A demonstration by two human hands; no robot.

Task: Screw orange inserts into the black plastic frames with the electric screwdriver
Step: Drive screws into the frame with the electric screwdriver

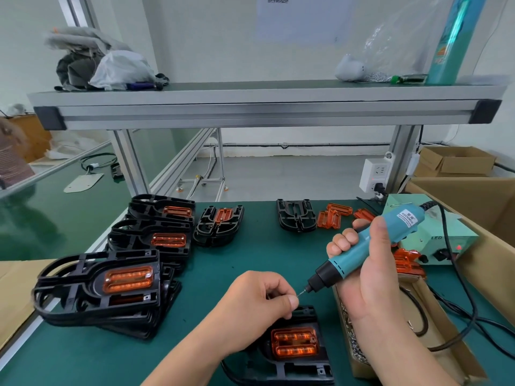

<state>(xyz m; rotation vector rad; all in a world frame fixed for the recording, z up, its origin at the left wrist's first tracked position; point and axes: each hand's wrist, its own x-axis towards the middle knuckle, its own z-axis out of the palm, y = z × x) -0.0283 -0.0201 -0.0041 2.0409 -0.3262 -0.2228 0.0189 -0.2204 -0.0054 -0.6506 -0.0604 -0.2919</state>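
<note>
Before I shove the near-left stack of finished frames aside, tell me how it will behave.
The stack of frames is unevenly piled, lower ones fanned out, so it will probably shear apart rather than slide as one. The frames are open ribbed plastic, so likely stiff and light. It sits by the table edge; a leftward push might spill some.
</note>
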